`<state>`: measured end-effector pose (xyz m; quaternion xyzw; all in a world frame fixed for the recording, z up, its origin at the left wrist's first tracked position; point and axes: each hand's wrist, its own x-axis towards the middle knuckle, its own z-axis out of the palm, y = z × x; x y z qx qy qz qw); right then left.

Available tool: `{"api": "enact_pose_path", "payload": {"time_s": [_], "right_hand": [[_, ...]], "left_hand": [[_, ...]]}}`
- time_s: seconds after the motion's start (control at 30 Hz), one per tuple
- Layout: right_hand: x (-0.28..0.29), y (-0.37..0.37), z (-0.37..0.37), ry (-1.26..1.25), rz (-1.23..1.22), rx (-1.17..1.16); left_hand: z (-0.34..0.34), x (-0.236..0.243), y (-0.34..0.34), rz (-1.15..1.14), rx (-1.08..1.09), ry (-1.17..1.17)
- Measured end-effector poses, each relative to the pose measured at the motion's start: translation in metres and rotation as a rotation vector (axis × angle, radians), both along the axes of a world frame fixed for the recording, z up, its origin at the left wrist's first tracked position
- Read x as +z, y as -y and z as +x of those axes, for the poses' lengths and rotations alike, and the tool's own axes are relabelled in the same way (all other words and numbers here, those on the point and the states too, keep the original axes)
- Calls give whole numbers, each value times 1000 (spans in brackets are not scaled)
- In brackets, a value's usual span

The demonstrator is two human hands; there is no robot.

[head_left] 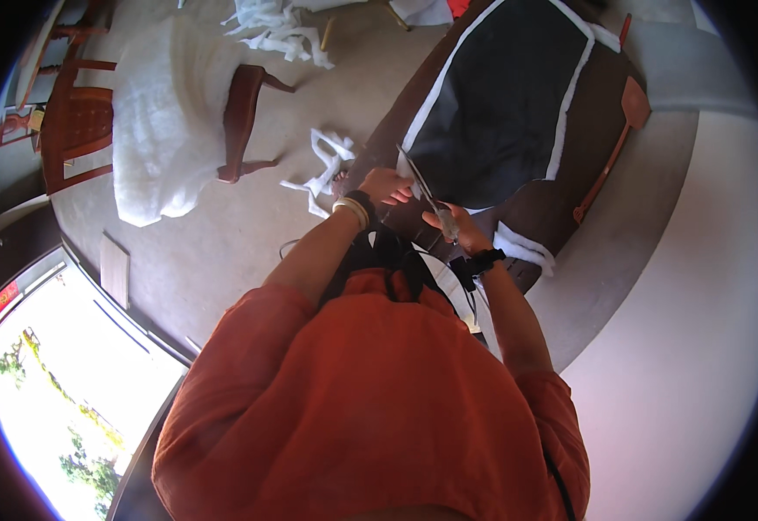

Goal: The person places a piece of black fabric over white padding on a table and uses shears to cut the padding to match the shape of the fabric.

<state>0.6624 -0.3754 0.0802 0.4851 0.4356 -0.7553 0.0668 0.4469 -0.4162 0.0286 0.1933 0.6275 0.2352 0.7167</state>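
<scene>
My right hand [467, 229] is closed round the handles of a pair of scissors [425, 181], whose long blades point up and to the left. At the blades, my left hand [386, 187] pinches the edge of white batting [405, 163] that shows as a border round a black fabric panel [505, 95]. The panel lies flat on a dark brown table [518, 208]. My fingers partly hide the spot where the blades meet the batting.
White offcuts [322, 169] lie on the floor to the left. Farther left, thick white wadding [166, 113] drapes over wooden furniture beside a chair [79, 126]. A reddish-brown fly swatter [631, 108] and a folded batting strip [522, 246] rest on the table's right side.
</scene>
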Motion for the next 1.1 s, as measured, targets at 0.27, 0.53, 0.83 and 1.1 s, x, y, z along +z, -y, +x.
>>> {"api": "enact_pose_path", "payload": {"time_s": [0.27, 0.53, 0.83, 1.1], "right_hand": [[-14, 16, 9, -97, 95, -151], [17, 105, 85, -265, 451, -391], [-6, 183, 176, 467, 708, -954], [-6, 191, 174, 466, 706, -967]], "left_hand": [[-27, 2, 13, 75, -319, -120], [18, 69, 1, 603, -1029, -469], [218, 20, -12, 1388, -777, -738], [226, 8, -17, 987, -928, -544]]}}
